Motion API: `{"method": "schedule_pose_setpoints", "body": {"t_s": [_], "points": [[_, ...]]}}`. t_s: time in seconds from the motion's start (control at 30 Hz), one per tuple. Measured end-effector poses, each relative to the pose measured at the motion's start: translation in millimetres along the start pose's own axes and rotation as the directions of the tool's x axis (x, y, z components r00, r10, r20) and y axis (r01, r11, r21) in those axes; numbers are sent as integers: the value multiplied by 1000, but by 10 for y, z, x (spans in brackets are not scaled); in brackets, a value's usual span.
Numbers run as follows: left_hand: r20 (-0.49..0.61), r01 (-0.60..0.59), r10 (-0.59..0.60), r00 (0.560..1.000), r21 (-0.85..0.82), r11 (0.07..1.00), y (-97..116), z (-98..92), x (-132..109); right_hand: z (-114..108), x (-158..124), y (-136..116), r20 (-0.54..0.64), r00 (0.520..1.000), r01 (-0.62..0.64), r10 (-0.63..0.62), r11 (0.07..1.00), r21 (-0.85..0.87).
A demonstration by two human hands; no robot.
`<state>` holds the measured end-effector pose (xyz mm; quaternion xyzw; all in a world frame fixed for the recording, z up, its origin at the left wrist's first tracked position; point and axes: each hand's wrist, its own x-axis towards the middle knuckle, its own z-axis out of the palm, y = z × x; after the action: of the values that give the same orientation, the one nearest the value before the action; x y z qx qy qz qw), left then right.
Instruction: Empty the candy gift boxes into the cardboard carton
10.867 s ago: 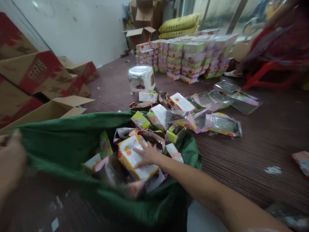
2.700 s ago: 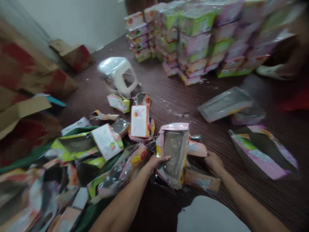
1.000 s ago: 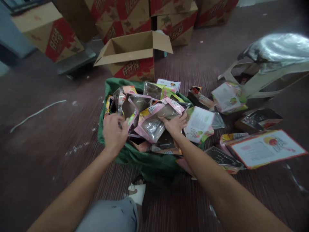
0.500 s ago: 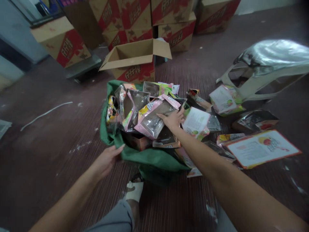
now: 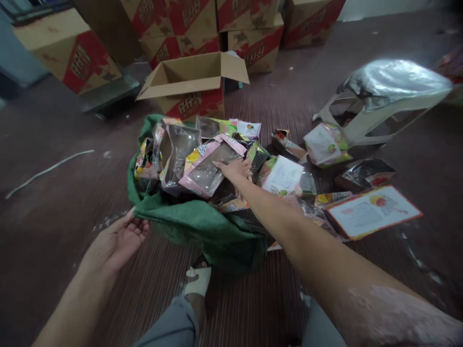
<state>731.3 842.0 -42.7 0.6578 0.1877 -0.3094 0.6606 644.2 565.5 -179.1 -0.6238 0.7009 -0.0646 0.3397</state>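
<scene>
I take the green sack (image 5: 202,221) as the centre of the clock: it lies on the dark floor, its mouth turned upward, and crumpled packages with clear windows are heaped in it up to the rim. At about 8 o'clock there is the left hand (image 5: 121,241), palm rather up, fingers half bent, thumb against the edge of the cloth. The cloth makes a corner there, so I suppose this hand draws the edge outward to hold the mouth wide; if the cloth is really pinched, I cannot tell. The right hand (image 5: 237,169), whose arm comes from 4 o'clock, is spread flat and grasps nothing; it rests on the right end of the pink-edged package (image 5: 211,168), which lies tilted on top of the heap. In my judgement it steadies the loose pile, because such light things slide easily. At 3 o'clock, just beyond the rim, a white-and-green package (image 5: 284,176) leans, and farther out lies an orange-edged package (image 5: 374,212), perhaps there because the sack is already so full. The open carton (image 5: 195,103) stands close behind at 12 o'clock, flaps outward, and the white stool (image 5: 401,107) at 2 o'clock wears a silvery cover, maybe for protection.
</scene>
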Motion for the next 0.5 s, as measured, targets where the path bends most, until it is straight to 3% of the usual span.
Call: {"method": "schedule_pose_setpoints", "body": {"t_s": [0.07,0.13,0.2,0.27,0.3,0.37,0.47,0.5], "points": [[-34,8,-9,999,-10,1000,-126,-98,184,62,-11,3,-17,1000,17,-17,1000,1],[-42,137,-133,990,137,981,-356,-248,332,72,9,46,-30,999,24,-24,1000,5],[-75,353,-352,933,379,855,-684,-357,419,61,34,98,-32,999,29,-28,1000,10],[-24,457,-532,847,546,703,-1043,-331,438,51,44,135,-34,999,33,-32,999,15],[42,453,-586,809,591,668,-1208,-255,421,50,41,144,-34,999,35,-35,999,16],[223,388,-605,765,590,708,-1463,-4,337,50,29,147,-31,999,32,-32,999,13],[440,252,-422,793,394,884,-1577,422,101,35,18,128,-10,1000,6,-6,1000,15],[431,224,-389,814,386,895,-1535,524,-3,23,20,117,3,1000,3,-3,1000,21]]}}
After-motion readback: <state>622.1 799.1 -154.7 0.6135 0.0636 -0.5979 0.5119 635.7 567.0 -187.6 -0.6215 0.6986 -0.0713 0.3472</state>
